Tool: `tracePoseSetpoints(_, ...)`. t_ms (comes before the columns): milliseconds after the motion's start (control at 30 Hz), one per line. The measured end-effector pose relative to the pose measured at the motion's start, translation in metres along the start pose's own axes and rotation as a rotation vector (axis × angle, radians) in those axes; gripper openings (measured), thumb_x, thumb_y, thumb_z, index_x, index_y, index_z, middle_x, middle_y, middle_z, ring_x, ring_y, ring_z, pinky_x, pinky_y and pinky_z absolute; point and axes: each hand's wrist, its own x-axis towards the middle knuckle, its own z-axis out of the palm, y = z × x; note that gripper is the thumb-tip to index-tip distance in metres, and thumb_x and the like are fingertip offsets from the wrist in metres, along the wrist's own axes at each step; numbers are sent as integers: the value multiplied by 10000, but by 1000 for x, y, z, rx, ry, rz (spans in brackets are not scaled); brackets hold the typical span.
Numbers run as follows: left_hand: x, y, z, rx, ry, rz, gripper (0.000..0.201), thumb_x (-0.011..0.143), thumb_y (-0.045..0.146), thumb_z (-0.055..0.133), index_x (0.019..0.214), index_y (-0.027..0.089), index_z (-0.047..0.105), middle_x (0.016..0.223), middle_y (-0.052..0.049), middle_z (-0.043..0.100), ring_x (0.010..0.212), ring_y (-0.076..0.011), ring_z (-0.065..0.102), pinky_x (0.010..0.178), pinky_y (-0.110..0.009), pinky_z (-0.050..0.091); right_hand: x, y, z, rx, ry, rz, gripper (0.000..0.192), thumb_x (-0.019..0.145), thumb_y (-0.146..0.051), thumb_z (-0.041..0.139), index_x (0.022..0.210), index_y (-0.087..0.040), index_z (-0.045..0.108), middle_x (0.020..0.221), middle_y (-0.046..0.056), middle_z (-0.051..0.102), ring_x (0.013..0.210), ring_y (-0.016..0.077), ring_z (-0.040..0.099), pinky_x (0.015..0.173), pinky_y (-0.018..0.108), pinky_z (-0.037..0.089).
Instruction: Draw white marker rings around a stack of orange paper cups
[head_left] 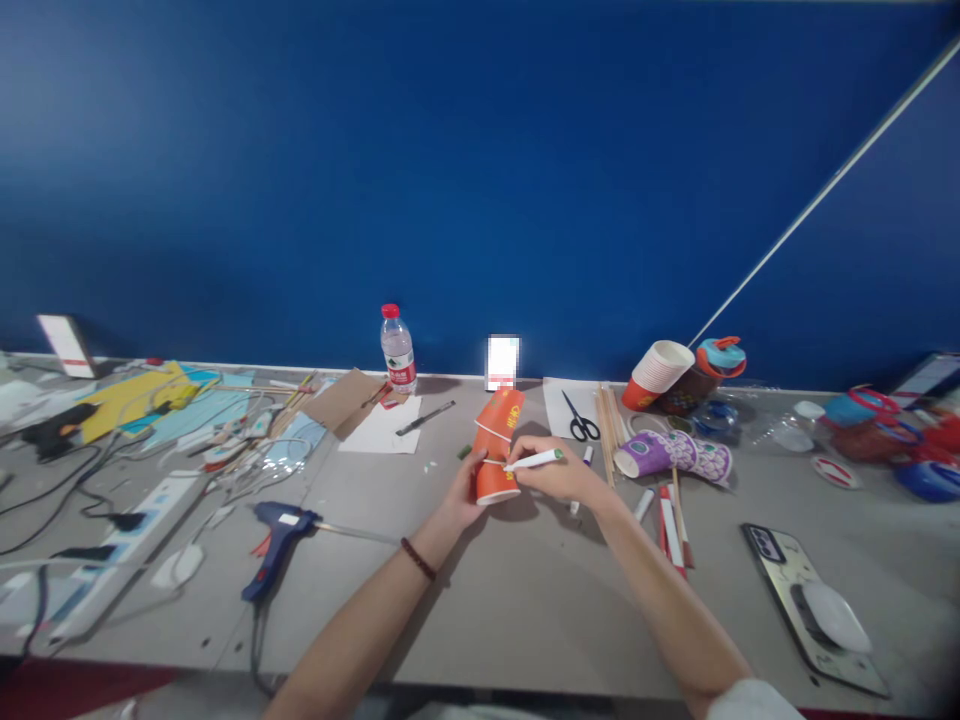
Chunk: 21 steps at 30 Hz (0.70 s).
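Head view: left hand (466, 497) around orange cups (496, 446)

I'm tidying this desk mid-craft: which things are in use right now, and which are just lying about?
In use:
- orange paper cups, steadied by the left hand
- white marker, in the right hand

Lying about:
- glue gun
- scissors
- water bottle
- purple cups
- phone

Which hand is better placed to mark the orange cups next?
Right. The right hand already holds the white marker, its tip at the orange cups. The left hand has its grip around the lowest cup, steadying the stack on the table.
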Motion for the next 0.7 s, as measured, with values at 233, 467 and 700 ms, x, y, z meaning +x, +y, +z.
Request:
tracePoseSetpoints(233,2,-1,-2,2,-16,20,224,776,265,700,940,116,668,856,-84,731,750,-214,687,782,-353,546,2,1,-1,-8,8,12,98,686,-200,600,760,-195,664,690,-21,634,594,117,526,538,227,353)
tracePoseSetpoints(467,0,-1,0,-1,10,45,213,779,237,691,955,118,674,891,-87,733,778,-209,683,802,-340,535,1,0,-1,12,14,9,93,701,-207,589,764,-196,656,672,-34,614,591,111,504,544,226,346)
tracePoseSetpoints(700,2,-2,-1,-3,7,46,282,760,261,717,986,105,657,887,-96,731,764,-216,687,786,-337,536,1,0,-1,17,20,7,84,711,-228,610,771,-191,655,689,-28,624,602,114,509,551,226,344)
